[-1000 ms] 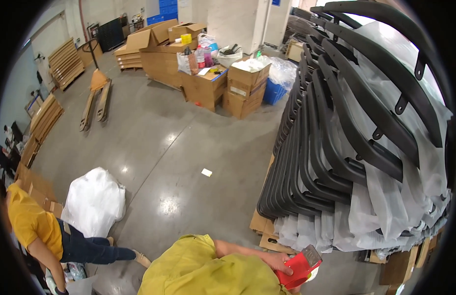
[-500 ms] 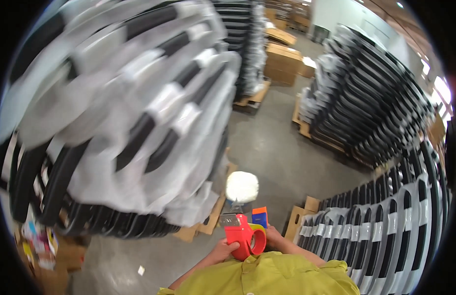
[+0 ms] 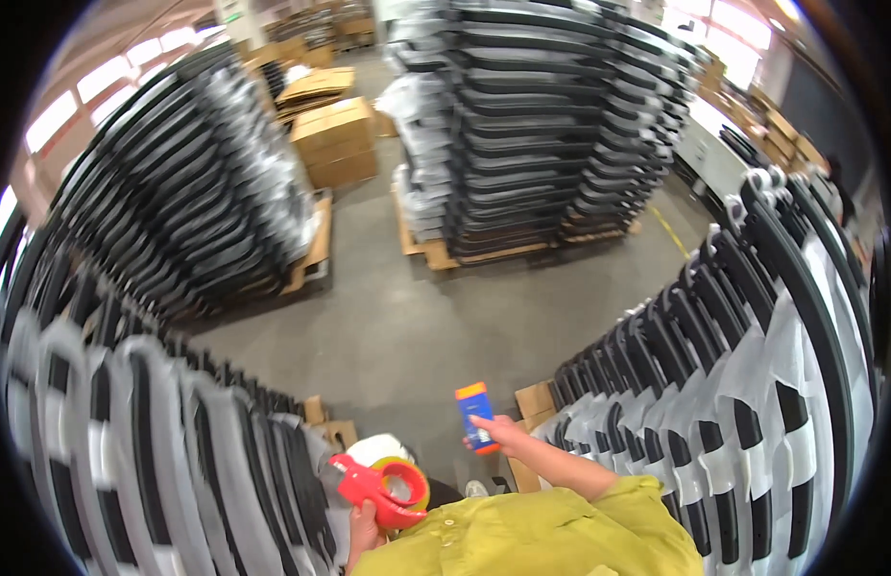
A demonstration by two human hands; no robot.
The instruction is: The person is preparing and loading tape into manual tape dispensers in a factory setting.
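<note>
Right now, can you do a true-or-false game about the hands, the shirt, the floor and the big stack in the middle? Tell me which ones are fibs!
1. The left hand is holding a red tape dispenser. True.
2. The right hand is empty. False: it is holding a blue-and-orange object.
3. The two held things are apart, not touching. True.
4. The shirt is black. False: it is yellow-green.
5. There is a yellow line on the floor. True.
6. The big middle stack is bright red all over. False: it is mostly black.
</note>
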